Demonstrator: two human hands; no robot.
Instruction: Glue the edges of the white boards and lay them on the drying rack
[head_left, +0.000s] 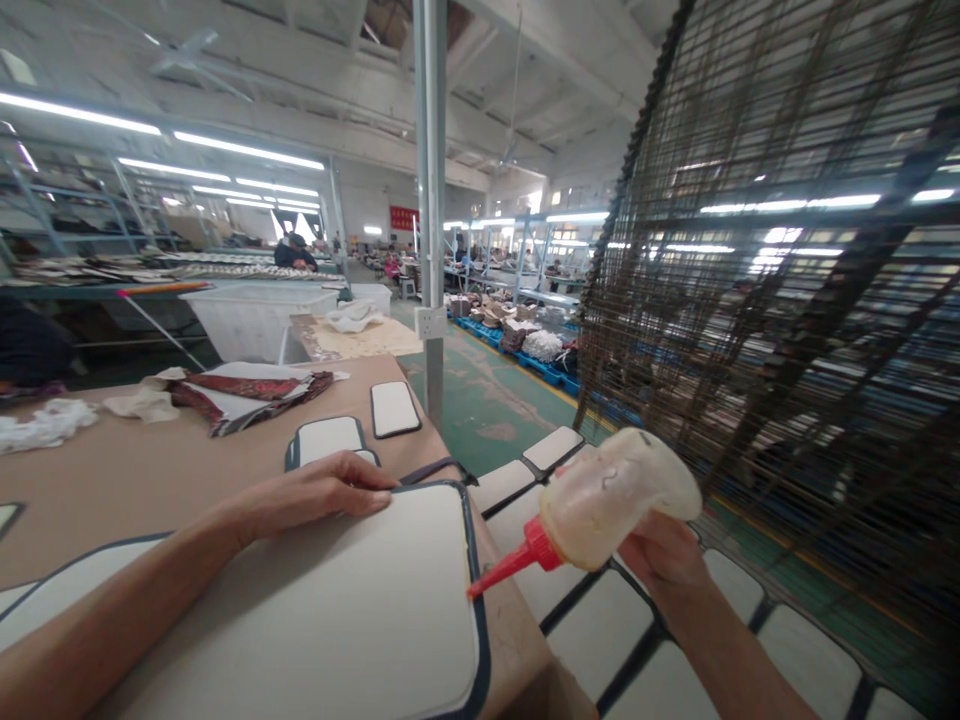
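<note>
In front of me lies a large white panel (322, 620) with rounded corners and a dark border. My left hand (341, 485) is at its far edge, fingers pressed together and gripping that edge. My right hand (664, 555) is wrapped round a translucent squeeze bottle (611, 500), tilted with its red nozzle (517, 560) pointing down and left. The nozzle tip is at the panel's right border, where a thin yellowish line runs along the seam. Part of the right hand is hidden behind the bottle.
Smaller bordered panels (395, 409) lie on the brown table (247, 470), near folded patterned fabric (255, 390). More panels (600, 630) lie to the right, below the table edge. A metal post (433, 200) stands ahead; a wire mesh rack (750, 280) rises at right. A person (294, 252) works far back.
</note>
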